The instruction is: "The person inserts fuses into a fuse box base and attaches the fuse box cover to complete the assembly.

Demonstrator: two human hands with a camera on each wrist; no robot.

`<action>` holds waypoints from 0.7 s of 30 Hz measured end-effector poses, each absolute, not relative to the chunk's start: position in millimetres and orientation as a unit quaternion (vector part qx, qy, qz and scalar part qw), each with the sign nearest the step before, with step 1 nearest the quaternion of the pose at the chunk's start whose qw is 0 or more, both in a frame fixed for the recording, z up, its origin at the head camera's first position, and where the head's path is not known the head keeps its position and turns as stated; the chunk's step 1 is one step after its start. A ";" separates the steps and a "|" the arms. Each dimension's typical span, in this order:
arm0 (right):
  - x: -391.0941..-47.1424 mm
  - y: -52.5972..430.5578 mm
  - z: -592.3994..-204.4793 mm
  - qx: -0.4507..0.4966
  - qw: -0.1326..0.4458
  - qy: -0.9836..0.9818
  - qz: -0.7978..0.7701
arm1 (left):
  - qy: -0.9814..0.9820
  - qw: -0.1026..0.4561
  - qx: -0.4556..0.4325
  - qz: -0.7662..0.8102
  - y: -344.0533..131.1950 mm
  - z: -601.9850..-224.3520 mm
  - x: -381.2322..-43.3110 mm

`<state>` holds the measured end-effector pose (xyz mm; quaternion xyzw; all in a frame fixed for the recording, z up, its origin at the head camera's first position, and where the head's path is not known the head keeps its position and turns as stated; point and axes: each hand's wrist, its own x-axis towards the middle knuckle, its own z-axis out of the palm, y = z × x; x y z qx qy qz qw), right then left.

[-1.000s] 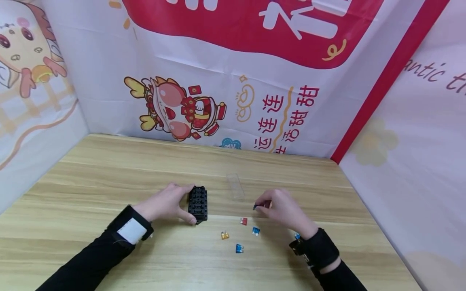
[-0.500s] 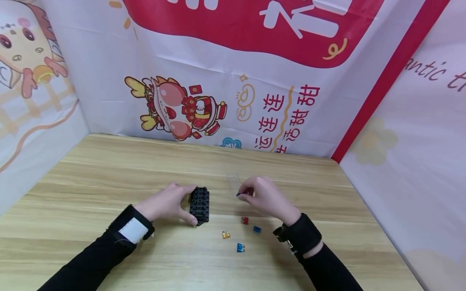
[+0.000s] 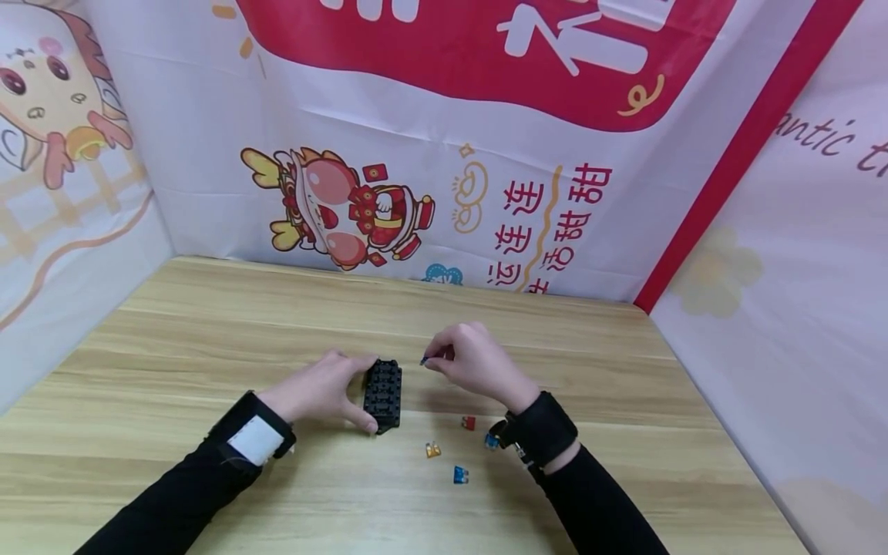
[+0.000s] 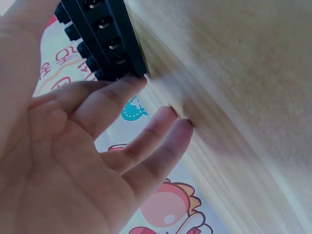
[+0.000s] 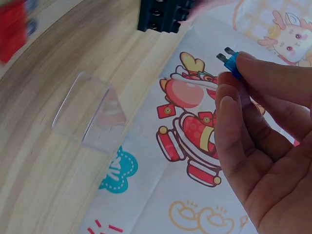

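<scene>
A black fuse box (image 3: 383,395) with rows of slots lies on the wooden table. My left hand (image 3: 319,389) grips it from the left, thumb at the near end and index finger at the far end. Between thumb and fingertips, my right hand (image 3: 475,364) pinches a blue blade fuse (image 5: 232,64), held up to the right of the box. Both metal prongs of this fuse stick out from the fingers in the right wrist view. The left wrist view shows the lower fingers of the left hand stretched out beside the fuse box.
Loose blade fuses lie on the near side: a red one (image 3: 469,423), an amber one (image 3: 433,449), a blue one (image 3: 461,475) and another blue one (image 3: 492,441) by the right wrist strap. A clear plastic cover (image 5: 87,114) rests on the table. Printed cloth (image 3: 388,100) hangs behind.
My right hand has moved left and away from me with the blue blade fuse, closer to the fuse box, and now hides the clear cover in the head view. The left hand stays on the box.
</scene>
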<state>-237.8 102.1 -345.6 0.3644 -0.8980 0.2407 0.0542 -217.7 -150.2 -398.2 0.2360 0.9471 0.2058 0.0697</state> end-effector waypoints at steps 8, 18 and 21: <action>-240.3 88.0 -347.1 0.359 0.041 -0.893 0.268 | 0.943 0.070 0.255 0.202 -150.0 -397.5 -218.0; -247.4 69.6 -355.2 0.362 0.024 -0.884 0.294 | 0.940 0.075 0.261 0.206 -150.2 -398.1 -217.2; -249.3 66.5 -355.5 0.357 0.021 -0.889 0.288 | 0.939 0.074 0.263 0.207 -150.1 -398.2 -217.5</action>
